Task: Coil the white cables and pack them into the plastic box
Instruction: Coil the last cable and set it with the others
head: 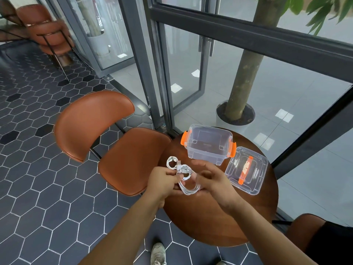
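- The left hand (pixel 164 180) is closed, its fingers curled in, and it pinches the white cables (pixel 188 188) at their near-left side, close to the plug ends.
- The right hand (pixel 211 181) is partly closed. Its fingers bend round the right side of the same bundle, and its thumb lies over the top.
- Both hands hold the bundle just above the near-left part of the table (pixel 210 217), with the knuckles up and the hands almost touching.
- Both forearms reach in from the bottom edge and converge towards the bundle; the left one crosses over the floor, the right one over the table.
- The bundle hangs between the hands as a few stacked turns.
- More white loops (pixel 172 162) lie on the table just beyond the left hand. I cannot tell whether they belong to the same cable.
- The box (pixel 208 145) stands open on the far side of the table, clear with orange latches, beyond the hands.
- Its lid (pixel 246 169) lies flat to the right of the box, just beside the right hand.
- A brown chair (pixel 133 159) stands against the table's left edge.
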Demonstrator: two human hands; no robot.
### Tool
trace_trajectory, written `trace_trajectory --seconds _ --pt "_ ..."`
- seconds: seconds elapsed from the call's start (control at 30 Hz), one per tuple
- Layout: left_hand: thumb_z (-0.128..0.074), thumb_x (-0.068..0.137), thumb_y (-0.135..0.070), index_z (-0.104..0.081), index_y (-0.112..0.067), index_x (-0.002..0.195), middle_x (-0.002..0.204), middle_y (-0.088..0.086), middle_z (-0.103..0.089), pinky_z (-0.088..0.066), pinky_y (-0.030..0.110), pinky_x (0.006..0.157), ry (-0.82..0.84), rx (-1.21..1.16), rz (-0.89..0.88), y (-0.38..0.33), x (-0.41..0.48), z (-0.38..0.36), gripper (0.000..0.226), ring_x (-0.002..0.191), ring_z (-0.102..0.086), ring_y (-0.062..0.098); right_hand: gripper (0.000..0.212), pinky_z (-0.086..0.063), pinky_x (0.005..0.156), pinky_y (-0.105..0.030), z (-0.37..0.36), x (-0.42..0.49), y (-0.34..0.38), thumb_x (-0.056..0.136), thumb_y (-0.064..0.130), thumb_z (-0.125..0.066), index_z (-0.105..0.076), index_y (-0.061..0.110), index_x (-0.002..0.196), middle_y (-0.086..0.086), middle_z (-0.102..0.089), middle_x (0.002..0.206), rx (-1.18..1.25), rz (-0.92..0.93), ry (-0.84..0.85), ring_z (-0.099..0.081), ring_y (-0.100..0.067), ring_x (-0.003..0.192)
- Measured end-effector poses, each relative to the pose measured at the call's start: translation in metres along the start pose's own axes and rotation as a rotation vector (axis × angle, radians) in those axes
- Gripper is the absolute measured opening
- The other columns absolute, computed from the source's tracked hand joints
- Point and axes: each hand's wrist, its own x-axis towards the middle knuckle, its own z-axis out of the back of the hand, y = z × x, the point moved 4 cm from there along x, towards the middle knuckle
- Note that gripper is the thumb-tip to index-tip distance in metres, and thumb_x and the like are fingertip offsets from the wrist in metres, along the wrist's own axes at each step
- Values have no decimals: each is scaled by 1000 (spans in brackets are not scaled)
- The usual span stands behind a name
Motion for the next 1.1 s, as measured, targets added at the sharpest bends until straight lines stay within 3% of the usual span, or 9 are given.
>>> trace_trajectory --seconds 0.1,0.23,0.4,0.5,0.67,0.73,0.83,0.97,1.1 --pt "-65 92 0 -75 -1 85 73 17 -74 -61 36 58 35 56 -20 1 -1 -6 12 68 -75 32 36 -62 77 -34 -5 4 -9 89 5 -69 -69 32 113 14 -74 95 -301 116 -53 -71 -12 88" --pt "-69 89 -2 -75 2 91 76 21 -73 -60 37 58 22 95 -12 4 1 -9 8 70 -75 36 29 -59 79 -28 -5 5 -12 92 10 -64 -74 34 106 24 -73 98 -499 254 -226 -68 1 91" --pt "-71 88 -4 -75 1 88 80 24 -74 -61 38 58 2 128 -14 5 5 -6 7 71 -75 37 20 -56 82 -31 -4 5 -13 89 20 -72 -78 34 103 15 -65 119 -660 396 -343 -59 -7 109" --pt "-68 89 -3 -75 4 84 79 25 -72 -60 37 56 -39 113 -12 9 6 0 11 66 -72 36 14 -54 87 -31 0 2 -5 89 24 -74 -80 34 96 18 -66 120 -503 373 -378 -60 -11 114" --pt "-64 92 1 -70 4 82 76 26 -66 -62 38 56 -130 -18 -13 10 7 13 12 54 -67 29 17 -60 80 -40 17 -7 8 91 9 -70 -80 19 83 3 -77 81 -17 233 -470 -71 -11 80" --pt "-64 93 1 -71 2 84 78 27 -70 -63 38 58 -150 -27 -51 8 8 15 11 58 -70 32 16 -63 78 -44 19 -9 3 93 8 -66 -78 11 83 -6 -77 81 109 140 -489 -74 -22 78" --pt "-64 93 -1 -73 2 93 82 26 -74 -62 36 58 -142 -9 -95 7 9 10 9 64 -73 35 14 -63 67 -38 20 -9 -6 97 13 -62 -71 6 89 -16 -77 88 289 -47 -495 -76 -32 80" --pt "-64 93 0 -71 6 98 85 28 -72 -61 33 56 -104 19 -131 13 10 2 10 64 -73 33 15 -63 74 -46 23 -3 -11 100 16 -58 -66 3 101 -17 -78 86 344 -200 -452 -76 -30 75" --pt "-64 93 0 -72 4 96 81 23 -72 -62 36 59 -38 85 -181 11 7 -7 9 63 -72 31 11 -61 61 -35 26 5 -18 95 18 -67 -69 11 103 -8 -78 79 226 -233 -487 -76 -23 70"
